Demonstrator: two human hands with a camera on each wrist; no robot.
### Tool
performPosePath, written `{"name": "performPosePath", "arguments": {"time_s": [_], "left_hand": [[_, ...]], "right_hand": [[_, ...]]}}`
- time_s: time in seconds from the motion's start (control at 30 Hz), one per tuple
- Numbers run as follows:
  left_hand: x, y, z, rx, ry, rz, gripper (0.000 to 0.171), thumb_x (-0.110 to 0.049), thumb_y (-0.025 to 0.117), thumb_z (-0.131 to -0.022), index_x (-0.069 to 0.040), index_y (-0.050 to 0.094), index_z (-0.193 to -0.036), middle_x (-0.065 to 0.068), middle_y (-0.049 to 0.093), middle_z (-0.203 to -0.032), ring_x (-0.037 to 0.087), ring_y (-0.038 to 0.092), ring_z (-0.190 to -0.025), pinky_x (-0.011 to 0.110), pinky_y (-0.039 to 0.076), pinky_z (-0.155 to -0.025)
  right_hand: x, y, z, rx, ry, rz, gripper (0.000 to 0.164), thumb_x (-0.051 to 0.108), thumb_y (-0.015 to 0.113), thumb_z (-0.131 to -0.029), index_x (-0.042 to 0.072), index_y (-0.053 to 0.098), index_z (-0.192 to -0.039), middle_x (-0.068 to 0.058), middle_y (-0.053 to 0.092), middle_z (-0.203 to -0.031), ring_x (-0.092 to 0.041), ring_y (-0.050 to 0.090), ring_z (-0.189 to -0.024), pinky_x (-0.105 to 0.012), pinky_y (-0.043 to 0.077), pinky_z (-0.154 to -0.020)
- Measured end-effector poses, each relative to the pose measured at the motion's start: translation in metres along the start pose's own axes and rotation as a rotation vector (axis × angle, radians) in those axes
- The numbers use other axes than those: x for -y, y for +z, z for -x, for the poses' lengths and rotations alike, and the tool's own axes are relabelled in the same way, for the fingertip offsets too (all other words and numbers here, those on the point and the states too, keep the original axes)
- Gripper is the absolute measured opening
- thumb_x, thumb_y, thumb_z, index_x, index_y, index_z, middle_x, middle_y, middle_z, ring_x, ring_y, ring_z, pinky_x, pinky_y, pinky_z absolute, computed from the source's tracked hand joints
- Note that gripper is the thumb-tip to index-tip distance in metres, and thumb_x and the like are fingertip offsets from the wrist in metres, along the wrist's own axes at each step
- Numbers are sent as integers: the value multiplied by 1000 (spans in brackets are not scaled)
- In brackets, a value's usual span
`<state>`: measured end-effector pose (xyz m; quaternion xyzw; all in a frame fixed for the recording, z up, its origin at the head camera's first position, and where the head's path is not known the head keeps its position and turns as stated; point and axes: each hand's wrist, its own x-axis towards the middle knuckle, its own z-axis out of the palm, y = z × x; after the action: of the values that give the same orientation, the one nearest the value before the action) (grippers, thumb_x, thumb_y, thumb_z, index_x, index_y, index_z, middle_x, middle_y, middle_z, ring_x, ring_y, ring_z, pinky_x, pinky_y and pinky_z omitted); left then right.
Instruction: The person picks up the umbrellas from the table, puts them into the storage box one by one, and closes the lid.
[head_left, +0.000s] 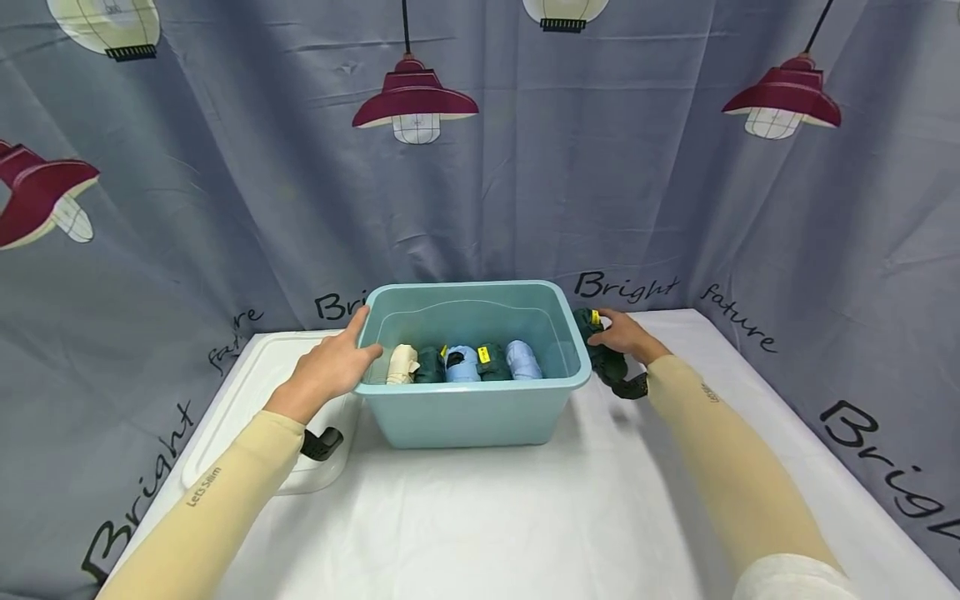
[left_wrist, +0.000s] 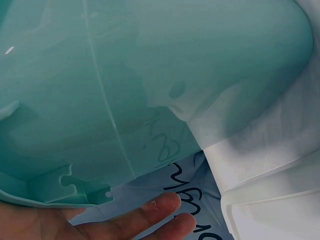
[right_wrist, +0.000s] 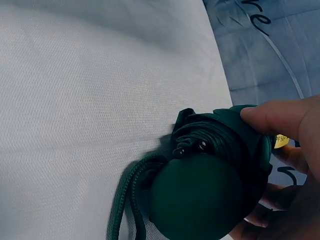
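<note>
My right hand (head_left: 628,335) holds a folded dark green umbrella (head_left: 606,360) just outside the bin's right wall. In the right wrist view, thumb and fingers curl round the umbrella's (right_wrist: 197,197) wrapped cloth; its rounded end and a cord loop show. A yellow tag peeks out near the fingers. My left hand (head_left: 327,367) rests at the left rim of the pale blue-green bin (head_left: 465,417), thumb over the edge. The left wrist view shows straight fingers (left_wrist: 150,207) outside the wall. Inside the bin stand several rolled bundles in a row: cream (head_left: 402,364), dark green and light blue.
A white lid (head_left: 247,400) lies on the table left of the bin, partly under my left arm. The white tablecloth (head_left: 510,517) spreads in front of the bin. A grey-blue curtain (head_left: 480,208) printed with lamps hangs close behind and along both sides.
</note>
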<state>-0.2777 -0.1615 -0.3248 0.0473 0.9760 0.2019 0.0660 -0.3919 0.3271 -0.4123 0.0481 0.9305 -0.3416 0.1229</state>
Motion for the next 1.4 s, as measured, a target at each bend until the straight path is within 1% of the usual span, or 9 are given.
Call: {"name": "performPosePath", "arguments": {"time_s": [0.23,0.33,0.53,0.8,0.9,1.0,1.17,1.27,1.4], "left_hand": [[2,2,1,-9,-2,23,79,-48,37,-99,-30,-6,-163,25,43,-153,42,56,-125,57,46,-86],[-1,2,1,-7,-9,26,79,-48,37,-99,-31,-6,-163,25,44,-153,42,57,-124,57,46,-85],[-6,3,-1,-6,-10,21,79,-49,37,-98,-31,-4,-163,23,45,-153,39,59,-121,54,47,-83],[-7,4,-1,-8,-20,12,79,-49,37,-98,-31,-5,-163,21,43,-155,40,58,-124,58,46,-88],[-8,3,-2,-10,-18,9,80,-49,38,-98,-32,-5,-163,21,43,-155,41,57,-124,58,46,-90],[-8,1,-3,-21,-10,3,79,-49,38,-98,-32,-4,-163,22,45,-154,41,56,-126,60,45,-92],[-6,1,-4,-36,-3,-12,78,-48,38,-98,-31,-1,-164,23,48,-150,42,56,-127,62,44,-94],[-4,2,-3,-33,-10,-16,78,-49,38,-98,-31,-1,-163,23,49,-149,42,56,-126,62,45,-93],[0,1,-3,-37,-16,-19,78,-49,38,-98,-32,-1,-163,23,50,-148,42,57,-124,61,46,-91]], "right_hand": [[10,-4,4,50,94,-13,86,21,59,-97,8,4,-163,-29,17,-163,-52,37,-139,-67,40,-104],[9,-6,4,65,110,3,86,22,57,-98,8,2,-163,-29,17,-163,-52,38,-139,-67,42,-102],[6,-11,7,71,114,3,87,22,56,-96,7,2,-162,-31,18,-161,-51,41,-137,-63,47,-99],[1,-12,10,83,121,-63,88,20,59,-95,5,4,-162,-32,20,-160,-50,35,-141,-63,46,-100],[1,-11,13,80,118,-94,89,20,59,-95,4,4,-162,-33,21,-160,-50,36,-140,-63,47,-99],[0,-12,14,84,109,-123,89,20,60,-95,3,3,-162,-34,23,-158,-50,40,-138,-61,50,-96],[-4,-11,12,84,116,-141,89,21,60,-94,2,4,-161,-35,27,-156,-49,43,-136,-58,51,-95],[-1,-10,14,90,115,-137,89,21,59,-95,2,4,-161,-35,26,-156,-50,41,-137,-60,49,-97],[6,-9,15,101,89,-128,88,22,59,-95,1,5,-161,-35,26,-156,-49,41,-137,-60,50,-96]]}}
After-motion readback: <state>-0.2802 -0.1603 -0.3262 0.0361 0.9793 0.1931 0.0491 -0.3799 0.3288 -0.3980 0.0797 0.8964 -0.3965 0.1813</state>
